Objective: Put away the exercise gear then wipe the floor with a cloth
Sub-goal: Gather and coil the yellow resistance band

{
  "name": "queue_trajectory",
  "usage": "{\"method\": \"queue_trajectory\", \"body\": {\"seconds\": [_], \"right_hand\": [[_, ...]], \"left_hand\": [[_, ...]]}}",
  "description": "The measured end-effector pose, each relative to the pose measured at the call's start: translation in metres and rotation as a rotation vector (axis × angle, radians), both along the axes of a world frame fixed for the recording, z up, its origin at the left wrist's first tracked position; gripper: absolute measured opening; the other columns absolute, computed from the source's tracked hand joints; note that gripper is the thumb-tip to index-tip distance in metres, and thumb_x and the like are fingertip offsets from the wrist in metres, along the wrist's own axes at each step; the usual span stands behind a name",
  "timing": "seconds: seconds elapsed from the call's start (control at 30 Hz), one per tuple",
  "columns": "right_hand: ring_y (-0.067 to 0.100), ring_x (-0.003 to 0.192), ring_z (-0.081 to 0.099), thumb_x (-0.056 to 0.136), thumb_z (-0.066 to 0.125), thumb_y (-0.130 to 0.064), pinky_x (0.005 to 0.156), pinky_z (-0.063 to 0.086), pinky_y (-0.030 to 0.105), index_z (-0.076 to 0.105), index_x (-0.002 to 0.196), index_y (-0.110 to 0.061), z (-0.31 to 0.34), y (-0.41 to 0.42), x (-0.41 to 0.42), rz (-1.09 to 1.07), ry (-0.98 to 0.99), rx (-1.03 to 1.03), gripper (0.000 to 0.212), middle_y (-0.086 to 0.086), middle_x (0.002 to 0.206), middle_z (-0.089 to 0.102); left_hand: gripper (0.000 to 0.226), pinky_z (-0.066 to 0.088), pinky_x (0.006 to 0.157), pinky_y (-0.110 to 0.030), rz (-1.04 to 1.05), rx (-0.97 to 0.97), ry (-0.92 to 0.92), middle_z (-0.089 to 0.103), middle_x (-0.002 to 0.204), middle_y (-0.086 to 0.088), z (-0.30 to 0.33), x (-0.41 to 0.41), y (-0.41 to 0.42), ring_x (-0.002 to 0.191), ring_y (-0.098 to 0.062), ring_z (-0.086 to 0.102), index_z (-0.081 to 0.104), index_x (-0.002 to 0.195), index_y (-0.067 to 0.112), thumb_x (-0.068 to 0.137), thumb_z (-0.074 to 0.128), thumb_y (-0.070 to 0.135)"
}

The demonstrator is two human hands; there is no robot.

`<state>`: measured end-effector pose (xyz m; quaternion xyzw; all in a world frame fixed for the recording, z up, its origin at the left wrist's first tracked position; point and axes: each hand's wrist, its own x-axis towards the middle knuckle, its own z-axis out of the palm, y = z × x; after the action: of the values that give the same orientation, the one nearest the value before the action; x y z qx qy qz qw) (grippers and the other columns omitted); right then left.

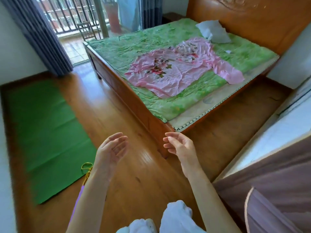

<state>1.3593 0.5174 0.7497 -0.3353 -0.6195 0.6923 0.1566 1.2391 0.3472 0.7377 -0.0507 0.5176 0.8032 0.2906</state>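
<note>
A green exercise mat (pixel 45 132) lies flat on the wooden floor (pixel 134 174) along the left wall. At its near right corner lies a yellow-green elastic band (pixel 86 167), partly hidden behind my left forearm; a purple strip (pixel 80 195) shows beside that forearm. My left hand (pixel 111 153) and my right hand (pixel 180 145) hover above the floor in the middle, palms facing each other, fingers loosely curled, holding nothing. Both hands are well right of the mat.
A wooden bed (pixel 134 105) with a green cover, a pink flowered cloth (pixel 168 71) and a white pillow (pixel 213 31) fills the right middle. Grey curtains (pixel 42 36) and a balcony door stand at the back. A brown cabinet (pixel 269 190) is at the lower right. My white-socked feet (pixel 175 216) show below.
</note>
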Motion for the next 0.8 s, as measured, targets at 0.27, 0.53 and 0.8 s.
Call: {"method": "queue_trajectory", "body": {"seconds": [0.27, 0.53, 0.8], "right_hand": [[0.014, 0.080, 0.066, 0.093, 0.054, -0.015, 0.068, 0.052, 0.021, 0.067, 0.098, -0.014, -0.011, 0.010, -0.111, 0.225, -0.033, -0.162, 0.013, 0.006, 0.091, 0.070], [0.018, 0.087, 0.066, 0.093, 0.054, -0.017, 0.077, 0.054, 0.024, 0.066, 0.103, -0.011, -0.015, 0.048, -0.249, 0.560, -0.061, -0.110, 0.017, 0.009, 0.097, 0.069], [0.017, 0.091, 0.065, 0.094, 0.054, -0.017, 0.081, 0.054, 0.026, 0.065, 0.107, -0.010, -0.026, 0.055, -0.358, 0.822, -0.138, -0.051, 0.018, 0.007, 0.098, 0.068]], "left_hand": [[0.024, 0.053, 0.061, -0.019, 0.261, 0.022, -0.076, 0.071, 0.074, 0.002, -0.006, -0.058, -0.024, 0.065, -0.010, 0.066, 0.058, 0.095, 0.012, 0.092, 0.036, 0.005], [0.020, 0.054, 0.073, -0.026, 0.506, -0.004, -0.055, 0.063, 0.095, -0.007, -0.005, -0.138, -0.018, 0.086, -0.020, 0.061, 0.057, 0.103, 0.010, 0.093, 0.039, 0.008], [0.022, 0.056, 0.066, -0.020, 0.812, -0.006, -0.106, 0.067, 0.090, -0.003, -0.027, -0.174, -0.027, 0.078, -0.013, 0.066, 0.060, 0.100, 0.013, 0.095, 0.039, 0.010]]}}
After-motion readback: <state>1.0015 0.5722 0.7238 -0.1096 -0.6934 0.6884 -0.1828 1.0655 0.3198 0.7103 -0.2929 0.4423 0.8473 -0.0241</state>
